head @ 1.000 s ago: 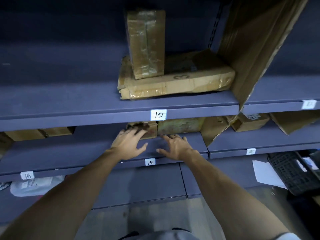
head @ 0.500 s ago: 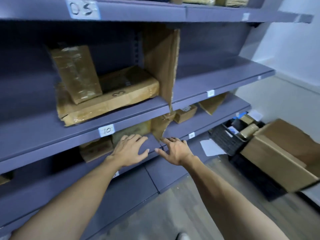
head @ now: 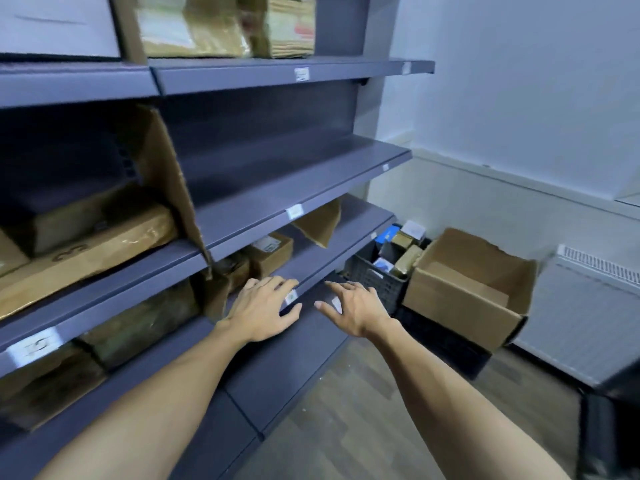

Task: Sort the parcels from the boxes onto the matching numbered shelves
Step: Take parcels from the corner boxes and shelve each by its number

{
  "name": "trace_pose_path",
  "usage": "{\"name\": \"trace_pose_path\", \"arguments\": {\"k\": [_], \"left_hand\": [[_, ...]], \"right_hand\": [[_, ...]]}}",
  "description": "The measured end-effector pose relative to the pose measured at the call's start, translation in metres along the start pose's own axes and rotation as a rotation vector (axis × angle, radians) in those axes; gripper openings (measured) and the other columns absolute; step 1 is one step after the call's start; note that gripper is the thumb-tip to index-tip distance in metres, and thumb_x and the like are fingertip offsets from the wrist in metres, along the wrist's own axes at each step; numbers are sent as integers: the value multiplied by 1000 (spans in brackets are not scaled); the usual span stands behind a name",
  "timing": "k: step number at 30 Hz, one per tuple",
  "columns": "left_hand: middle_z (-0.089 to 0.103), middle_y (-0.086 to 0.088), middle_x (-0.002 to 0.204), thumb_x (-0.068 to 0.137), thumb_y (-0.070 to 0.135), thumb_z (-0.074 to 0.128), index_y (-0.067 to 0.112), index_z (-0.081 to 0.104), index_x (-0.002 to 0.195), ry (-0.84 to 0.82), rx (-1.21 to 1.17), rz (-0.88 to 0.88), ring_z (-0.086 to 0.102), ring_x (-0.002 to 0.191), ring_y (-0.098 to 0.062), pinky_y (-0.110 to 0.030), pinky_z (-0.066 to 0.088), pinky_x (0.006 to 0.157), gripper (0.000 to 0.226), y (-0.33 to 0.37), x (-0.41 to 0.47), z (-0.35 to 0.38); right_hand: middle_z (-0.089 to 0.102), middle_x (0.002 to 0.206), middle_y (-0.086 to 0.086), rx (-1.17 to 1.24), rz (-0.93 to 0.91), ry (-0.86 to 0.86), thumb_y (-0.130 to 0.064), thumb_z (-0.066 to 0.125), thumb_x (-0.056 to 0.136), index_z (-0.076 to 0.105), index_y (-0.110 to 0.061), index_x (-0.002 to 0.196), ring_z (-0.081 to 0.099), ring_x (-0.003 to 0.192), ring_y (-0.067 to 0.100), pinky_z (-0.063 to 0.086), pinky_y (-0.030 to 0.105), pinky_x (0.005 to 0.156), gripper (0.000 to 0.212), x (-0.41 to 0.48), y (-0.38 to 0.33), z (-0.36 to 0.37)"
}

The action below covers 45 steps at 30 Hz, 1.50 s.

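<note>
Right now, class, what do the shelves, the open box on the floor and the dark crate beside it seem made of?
Shelves: likely painted metal, smooth matt grey-blue, thin folded front edges.
Open box: cardboard, plain brown, ragged flap edge.
Dark crate: probably moulded plastic, lattice walls with a handle slot.

On the grey metal shelving [head: 277,178], a flat brown taped cardboard parcel [head: 104,251] lies on the middle shelf, left of an upright brown cardboard divider [head: 169,181]. One shelf below, right of the divider, sits a small brown cardboard box [head: 273,252]. On the wooden floor [head: 346,427] past the shelving's right end, a black slotted plastic crate [head: 374,278] stands just left of an open brown cardboard carton [head: 467,289].
</note>
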<state>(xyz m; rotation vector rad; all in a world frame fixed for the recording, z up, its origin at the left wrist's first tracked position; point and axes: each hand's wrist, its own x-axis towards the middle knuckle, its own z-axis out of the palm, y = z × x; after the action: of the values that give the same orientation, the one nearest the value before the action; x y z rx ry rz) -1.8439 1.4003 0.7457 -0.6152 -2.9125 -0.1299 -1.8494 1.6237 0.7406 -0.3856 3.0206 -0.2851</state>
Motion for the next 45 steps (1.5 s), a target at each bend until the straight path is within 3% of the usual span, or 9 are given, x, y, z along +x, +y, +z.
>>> {"name": "trace_pose_path", "arguments": {"k": [12,20,27,35,45], "left_hand": [[58,3,130,83,65,13,24,47,143,2,56,149,55,121,-19,-38,39,101,80,81,128,12],[57,5,133,80,66,8,26,44,145,-16,55,178,54,122,-17,-36,37,101,84,117,184,29],[56,7,133,79,66,5,27,43,145,-43,65,245,53,122,-14,-34,37,101,86,139,234,41],[62,4,119,83,65,13,26,53,135,-30,4,365,59,110,-18,-37,43,92,77,152,316,58],[59,5,130,78,67,10,26,48,142,-8,-54,489,56,117,-17,-36,42,97,84,157,416,57]], "right_hand": [[47,152,4,-20,113,102,-66,35,98,33,-23,154,38,141,27,33,45,108,71,20,134,-32],[47,151,5,-29,164,60,-68,33,97,31,-25,155,42,136,30,38,45,106,72,35,197,-40],[54,144,11,-23,217,68,-64,34,99,35,-21,153,47,132,32,39,44,104,69,45,233,-52],[61,133,12,-36,311,82,-61,37,100,44,-18,143,54,121,35,44,44,95,62,74,270,-71],[62,133,12,-52,450,126,-63,37,99,47,-17,144,55,124,33,46,43,98,65,129,308,-99]]}}
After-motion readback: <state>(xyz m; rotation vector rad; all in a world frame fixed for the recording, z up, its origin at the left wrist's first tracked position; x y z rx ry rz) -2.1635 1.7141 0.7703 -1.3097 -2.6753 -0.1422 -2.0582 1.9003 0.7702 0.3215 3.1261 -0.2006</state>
